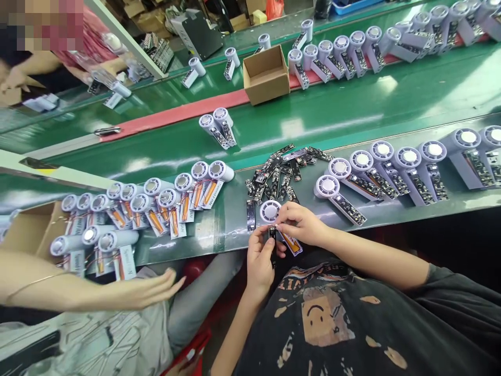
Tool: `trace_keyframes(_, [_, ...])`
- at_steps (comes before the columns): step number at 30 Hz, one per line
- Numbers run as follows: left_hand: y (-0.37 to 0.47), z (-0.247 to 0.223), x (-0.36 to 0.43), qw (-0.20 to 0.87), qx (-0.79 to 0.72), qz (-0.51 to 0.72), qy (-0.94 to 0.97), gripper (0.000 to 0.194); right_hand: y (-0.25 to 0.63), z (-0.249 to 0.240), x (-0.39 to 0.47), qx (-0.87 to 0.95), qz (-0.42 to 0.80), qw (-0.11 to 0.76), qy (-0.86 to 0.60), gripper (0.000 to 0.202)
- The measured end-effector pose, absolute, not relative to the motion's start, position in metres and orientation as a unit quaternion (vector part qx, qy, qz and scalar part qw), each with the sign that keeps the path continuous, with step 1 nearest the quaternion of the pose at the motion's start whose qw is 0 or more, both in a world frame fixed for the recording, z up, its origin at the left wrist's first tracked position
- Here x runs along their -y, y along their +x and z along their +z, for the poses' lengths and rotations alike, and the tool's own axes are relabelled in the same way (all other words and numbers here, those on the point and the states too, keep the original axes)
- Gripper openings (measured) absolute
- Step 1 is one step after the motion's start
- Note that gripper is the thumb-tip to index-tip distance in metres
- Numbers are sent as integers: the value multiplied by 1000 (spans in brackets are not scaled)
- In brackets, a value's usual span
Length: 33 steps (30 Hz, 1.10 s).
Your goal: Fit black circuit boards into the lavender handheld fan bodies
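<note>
My left hand (261, 256) is closed on a small black circuit board (273, 235), held upright at the table's front edge. Beside it, the fingertips of my right hand (299, 224) pinch together at the board's top end; what they hold is too small to make out. Just behind my hands lies a white fan unit (270, 211), its open handle with an orange part (293, 244) showing below my right hand. A pile of loose black circuit boards (274, 175) is spread behind the fan, and a single board (251, 215) lies left of it.
Fan units with orange parts (168, 198) stand at the left, near a co-worker's arm and hand (156, 290). Fans with boards (381, 151) line the right. Across the green belt (164, 128) are an open cardboard box (266, 78), more fans and another person's hands.
</note>
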<state>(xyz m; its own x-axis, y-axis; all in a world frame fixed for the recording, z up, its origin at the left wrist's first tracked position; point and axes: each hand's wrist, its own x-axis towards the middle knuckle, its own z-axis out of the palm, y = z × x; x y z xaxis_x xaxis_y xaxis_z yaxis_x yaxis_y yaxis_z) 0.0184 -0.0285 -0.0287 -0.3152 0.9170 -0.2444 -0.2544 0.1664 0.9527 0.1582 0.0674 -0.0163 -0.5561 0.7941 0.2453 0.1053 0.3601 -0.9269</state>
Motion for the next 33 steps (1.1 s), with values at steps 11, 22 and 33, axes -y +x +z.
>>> trace_keyframes(11, [5, -15, 26, 317, -641, 460, 526, 16, 159, -6, -54, 844, 294, 309, -324, 8])
trace_keyframes(22, [12, -18, 27, 364, -644, 501, 449, 32, 150, -4, -59, 868, 194, 285, -359, 19])
trace_keyframes(33, [13, -18, 26, 350, -650, 484, 470, 32, 147, 5, -61, 910, 173, 186, -327, 16])
